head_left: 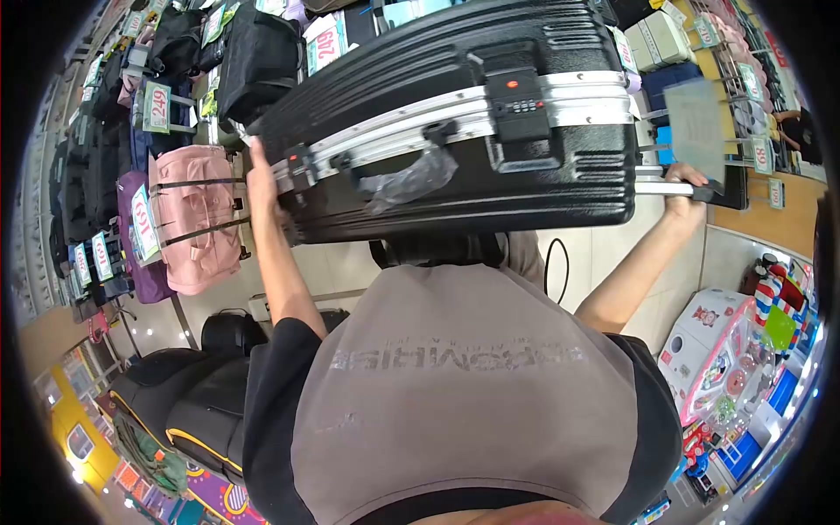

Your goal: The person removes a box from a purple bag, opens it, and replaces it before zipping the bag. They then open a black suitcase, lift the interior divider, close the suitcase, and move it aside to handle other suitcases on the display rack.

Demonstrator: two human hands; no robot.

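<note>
A large black hard-shell suitcase [394, 96] with ribbed sides and a silver metal frame is held up in front of my chest, slightly tilted. A combination lock [521, 105] with a red button sits on its frame, and its carry handle [411, 179] is wrapped in clear plastic. At the left end of the case, my left hand [262, 179] grips its edge, some fingers being hidden. My right hand [685, 199] is closed around the extended pull handle [661, 187] beyond the right end.
Bags with price tags line racks at the left and far side, including a pink duffel bag [197, 219] close to my left hand. Black padded seats [197, 402] stand at lower left. A white and pink toy box [704, 350] is at lower right.
</note>
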